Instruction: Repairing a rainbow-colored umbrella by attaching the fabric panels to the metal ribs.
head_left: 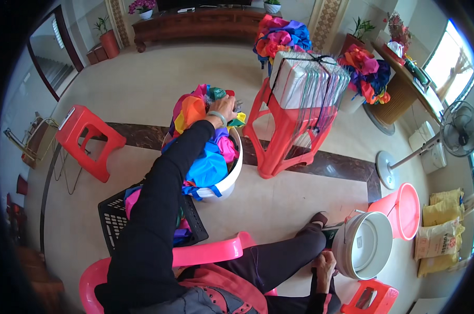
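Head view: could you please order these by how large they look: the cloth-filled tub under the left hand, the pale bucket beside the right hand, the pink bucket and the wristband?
Cloth-filled tub, counting its cloth
Pale bucket
Pink bucket, somewhat smaller
Wristband

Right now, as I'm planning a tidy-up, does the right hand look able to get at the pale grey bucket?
Probably yes: the right hand is close beside the pale grey bucket, and nothing visible clearly blocks the way to its near side.
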Available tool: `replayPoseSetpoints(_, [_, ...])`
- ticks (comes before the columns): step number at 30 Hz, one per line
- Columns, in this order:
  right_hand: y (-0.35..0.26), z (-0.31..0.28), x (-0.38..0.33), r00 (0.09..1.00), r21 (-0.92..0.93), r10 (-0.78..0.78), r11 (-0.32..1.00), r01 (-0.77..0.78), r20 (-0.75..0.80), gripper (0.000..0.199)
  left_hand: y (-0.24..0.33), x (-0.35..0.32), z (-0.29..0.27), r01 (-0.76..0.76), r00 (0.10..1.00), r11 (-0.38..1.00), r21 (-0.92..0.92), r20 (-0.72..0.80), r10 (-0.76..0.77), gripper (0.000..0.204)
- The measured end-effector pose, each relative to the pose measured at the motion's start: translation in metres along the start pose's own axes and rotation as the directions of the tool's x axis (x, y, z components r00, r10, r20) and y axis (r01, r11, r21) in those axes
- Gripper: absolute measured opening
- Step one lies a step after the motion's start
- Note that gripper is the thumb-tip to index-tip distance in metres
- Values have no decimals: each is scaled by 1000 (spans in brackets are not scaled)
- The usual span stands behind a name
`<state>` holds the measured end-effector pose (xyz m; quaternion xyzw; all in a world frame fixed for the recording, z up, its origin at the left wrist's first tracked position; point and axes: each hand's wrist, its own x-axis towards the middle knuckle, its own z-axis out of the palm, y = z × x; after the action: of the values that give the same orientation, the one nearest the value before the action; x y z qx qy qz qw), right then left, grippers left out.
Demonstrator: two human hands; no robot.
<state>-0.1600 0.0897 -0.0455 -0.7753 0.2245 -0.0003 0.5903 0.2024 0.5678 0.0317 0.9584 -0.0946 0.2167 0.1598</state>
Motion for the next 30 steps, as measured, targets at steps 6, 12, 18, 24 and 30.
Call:
replayPoseSetpoints(6, [11, -21, -18, 1000, -3, -17, 1000, 17, 8, 10, -1, -20, -33, -78, 987, 992, -98, -147, 63, 34])
replayPoseSetpoints(12, [11, -33, -1, 1000, -63, -23, 998, 21, -22, 10, 35, -54, -119, -226, 945, 958, -179, -280, 171, 34])
replayPoseSetpoints(18, [-13, 4, 10, 970, -254, -241, 938, 237, 14, 8, 71, -68, -166, -300, 918, 922, -243, -335, 210, 34])
replayPoseSetpoints(24, [-92, 30, -24, 933, -27, -326, 942, 334, 153, 6, 131, -62, -196, -121, 993, 687, -716, -93, 77, 31])
replayPoseSetpoints(30, [-233, 67, -69, 419, 173, -907, 421, 890, 53, 11, 240, -61, -180, -167, 894, 519, -838, 94, 439, 30])
